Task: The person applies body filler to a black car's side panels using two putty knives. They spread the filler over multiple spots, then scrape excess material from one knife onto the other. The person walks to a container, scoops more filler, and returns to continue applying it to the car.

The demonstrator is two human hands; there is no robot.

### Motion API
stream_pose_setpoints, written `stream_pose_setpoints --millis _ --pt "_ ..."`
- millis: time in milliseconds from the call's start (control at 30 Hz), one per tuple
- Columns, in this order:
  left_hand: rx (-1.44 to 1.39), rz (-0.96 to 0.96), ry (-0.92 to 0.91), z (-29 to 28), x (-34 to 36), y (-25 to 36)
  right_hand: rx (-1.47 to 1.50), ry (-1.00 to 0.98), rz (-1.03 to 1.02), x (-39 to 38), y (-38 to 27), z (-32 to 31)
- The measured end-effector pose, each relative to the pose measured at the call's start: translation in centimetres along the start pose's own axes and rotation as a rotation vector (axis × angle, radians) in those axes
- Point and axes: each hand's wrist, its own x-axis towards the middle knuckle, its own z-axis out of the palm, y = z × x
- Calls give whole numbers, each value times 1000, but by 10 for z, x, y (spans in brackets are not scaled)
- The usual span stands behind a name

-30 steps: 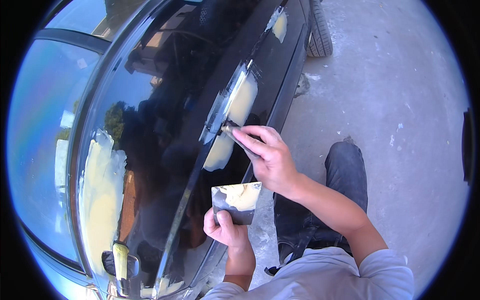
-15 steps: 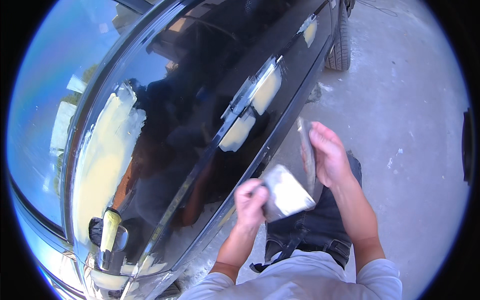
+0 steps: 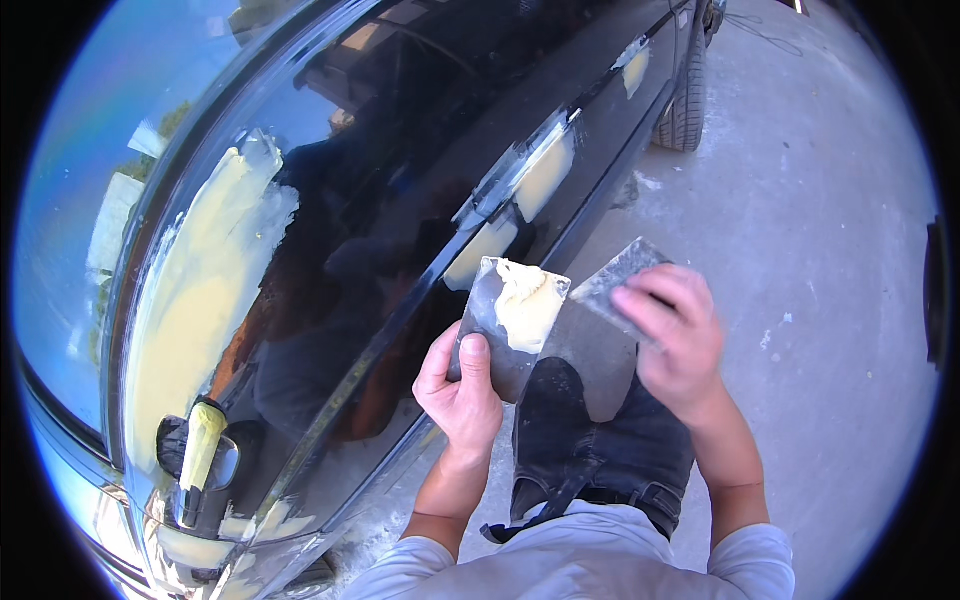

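Note:
My left hand (image 3: 462,385) grips a thin grey square spreader plate (image 3: 488,305) with a lump of cream filler paste (image 3: 522,305) on it. Just right of it, my right hand (image 3: 678,335) pinches a second grey spreader (image 3: 610,282), tilted, its corner close beside the loaded plate. Both tools are in front of a black car door (image 3: 370,160) bearing pale filler patches: a long one (image 3: 195,300) on the left with rust-brown showing at its edge, and smaller ones along the trim (image 3: 543,170). The door handle (image 3: 205,440) is coated pale yellow.
A tinted car window (image 3: 85,260) fills the far left. A tyre (image 3: 680,115) shows at the upper right beyond the door. Grey concrete floor (image 3: 820,250) runs along the right side, with a thin cable (image 3: 760,25) near the top. My legs in dark trousers (image 3: 590,460) show below.
My right hand has left the middle patch on the door and come right, beside the loaded plate. My left hand has raised the plate and turned it upright. The view has shifted along the car.

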Motion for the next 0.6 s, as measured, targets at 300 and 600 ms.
stream_pose_setpoints --millis 300,600 --pt "68 60 -34 4 -3 0 -246 -92 -345 7 -9 20" --pt "-31 285 278 -21 -3 -12 -191 -16 -351 33 8 29"
